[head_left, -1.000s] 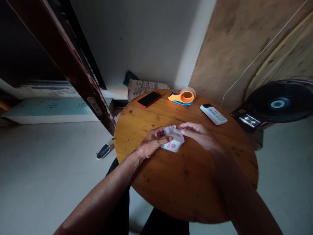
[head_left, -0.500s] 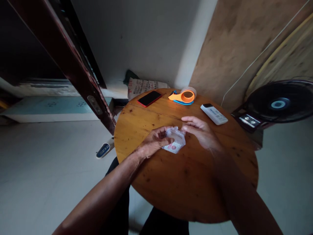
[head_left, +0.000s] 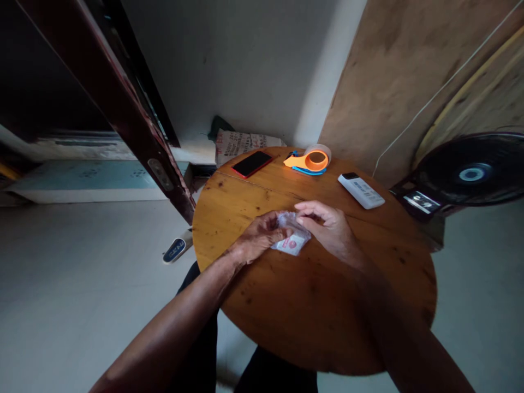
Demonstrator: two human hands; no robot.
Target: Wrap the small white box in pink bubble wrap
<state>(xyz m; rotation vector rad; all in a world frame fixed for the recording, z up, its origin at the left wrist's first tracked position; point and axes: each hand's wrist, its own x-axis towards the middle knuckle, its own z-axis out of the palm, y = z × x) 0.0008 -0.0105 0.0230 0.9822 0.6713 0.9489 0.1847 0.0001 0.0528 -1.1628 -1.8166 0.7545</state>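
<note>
A small packet in crinkled clear plastic wrap (head_left: 295, 240), with red print showing through, lies low over the wooden table. My left hand (head_left: 262, 234) grips its left side, the thumb across the top and the fingers behind. At the packet's upper right edge, my right hand (head_left: 325, 224) has thumb and forefinger pinched together on the plastic. The exact bit of wrap between those fingertips is hard to see.
On the round wooden table (head_left: 327, 338) lie a red-edged phone (head_left: 251, 164), an orange tape dispenser (head_left: 309, 160) and a white device (head_left: 361, 190). A black fan (head_left: 470, 173) stands at the right. A printed sack (head_left: 245, 143) sits behind the table, and a slipper (head_left: 175, 250) is on the floor.
My right hand has moved left and slightly down onto the packet's upper edge, its fingers closer together. My left hand keeps its grip on the packet.
</note>
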